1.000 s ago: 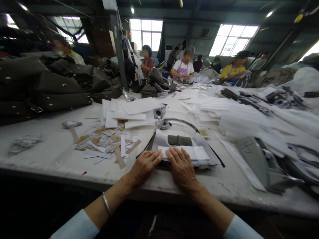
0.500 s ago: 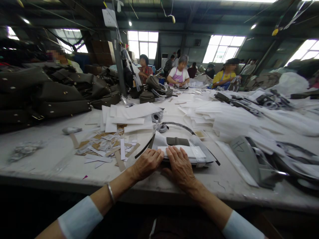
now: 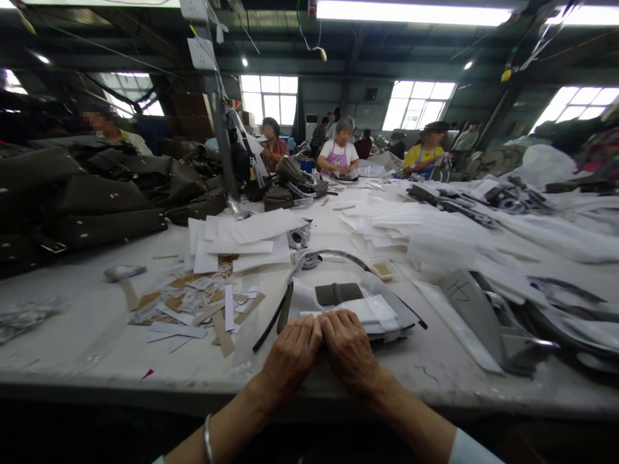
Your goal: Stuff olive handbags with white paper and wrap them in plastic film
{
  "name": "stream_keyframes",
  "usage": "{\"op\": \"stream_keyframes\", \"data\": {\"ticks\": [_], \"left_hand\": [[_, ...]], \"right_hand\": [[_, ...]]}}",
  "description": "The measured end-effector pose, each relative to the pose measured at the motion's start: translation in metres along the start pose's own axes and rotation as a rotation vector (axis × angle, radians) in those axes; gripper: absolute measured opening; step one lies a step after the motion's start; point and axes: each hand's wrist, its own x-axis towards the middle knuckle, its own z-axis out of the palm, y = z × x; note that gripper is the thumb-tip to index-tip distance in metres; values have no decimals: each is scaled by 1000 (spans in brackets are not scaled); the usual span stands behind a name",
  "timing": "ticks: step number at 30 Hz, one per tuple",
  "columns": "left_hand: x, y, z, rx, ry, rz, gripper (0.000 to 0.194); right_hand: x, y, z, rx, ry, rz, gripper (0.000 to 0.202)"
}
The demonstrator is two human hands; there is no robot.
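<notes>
Close to the near edge of the table (image 3: 193,366), the left hand (image 3: 293,348) and right hand (image 3: 351,348) rest side by side, fingers curled over the front of a folded white packing sheet (image 3: 374,312); the thumbs are hidden, so whether they pinch it cannot be told. The sheet lies on the front of an olive-grey bag (image 3: 338,294), flat near the middle of that edge, its dark handle (image 3: 349,255) arching behind. Leftward lie loose paper strips (image 3: 184,309); toward the right edge, a grey bag piece (image 3: 471,316). Farther back are stacked white sheets (image 3: 261,225), dark bags (image 3: 111,193) heaped at the left edge, and, at the far edge, a co-worker in a purple apron (image 3: 337,156).
</notes>
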Motion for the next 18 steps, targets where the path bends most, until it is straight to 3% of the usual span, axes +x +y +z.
{"op": "stream_keyframes", "data": {"ticks": [4,7,10,14,18], "left_hand": [[-15,-2,9,-43,34,17,32],[-18,-2,10,-40,85,16,32],[-19,0,11,-67,118,-17,30],[-19,2,14,-83,120,-56,30],[-25,3,14,-84,108,-63,33]], "right_hand": [[13,0,-24,121,-300,14,22],[34,7,-31,222,-366,14,34],[56,12,-9,188,-378,-21,41],[79,17,24,261,-514,-44,43],[96,17,30,321,-590,82,52]]}}
